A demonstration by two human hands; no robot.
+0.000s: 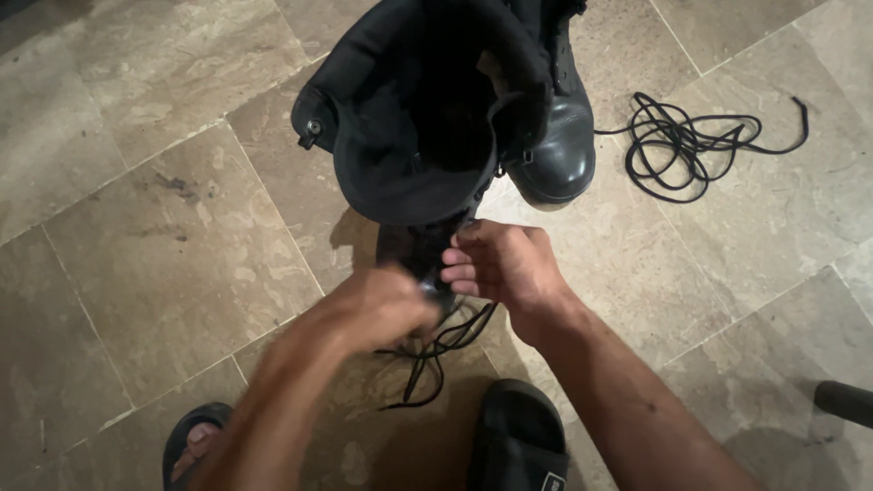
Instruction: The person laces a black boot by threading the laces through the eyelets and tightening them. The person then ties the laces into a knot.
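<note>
Two hands are working the black lace point(436, 350) at the near boot point(418, 118): left hand point(386, 305) blurred, grip indeterminable; right hand point(500, 264) pinching lace. Lacing is barely begun; a second lace point(682, 136) is lying unused on the floor point(164, 255).

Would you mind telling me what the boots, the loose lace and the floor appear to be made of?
Second boot: probably polished black leather, glossy toe. Nearer boot: matte black, perhaps fabric-lined. Loose lace: thin black woven-looking cord. Floor: beige veined stone or ceramic tile, grout lines.
</note>
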